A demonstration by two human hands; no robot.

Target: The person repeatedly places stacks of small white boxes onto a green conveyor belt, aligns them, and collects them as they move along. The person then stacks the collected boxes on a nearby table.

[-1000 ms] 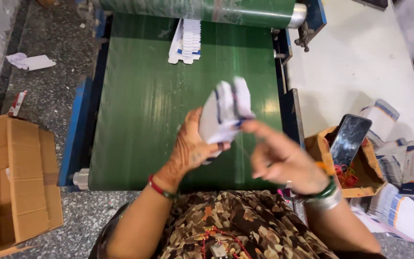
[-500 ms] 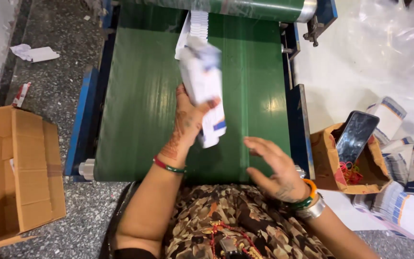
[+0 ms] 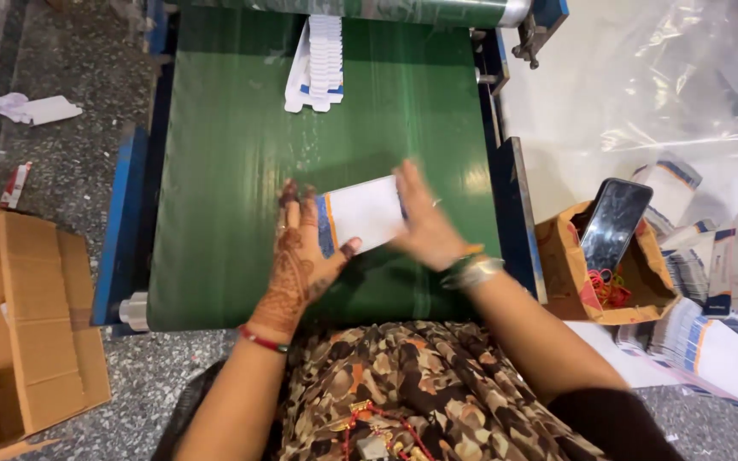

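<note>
Flat white carton (image 3: 367, 213) at frame centre on the green belt (image 3: 224, 162), pinched at its left end by left hand (image 3: 296, 260); right hand (image 3: 424, 226) pressed flat, fingers spread, on its right end. More cartons (image 3: 318, 64) upper centre. Cardboard box (image 3: 19, 324) lower left on speckled floor (image 3: 70, 162).

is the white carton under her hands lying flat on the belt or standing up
Lying flat. The white carton shows its broad face upward on the green conveyor belt, with the left hand and right hand pressing on its ends.
</note>
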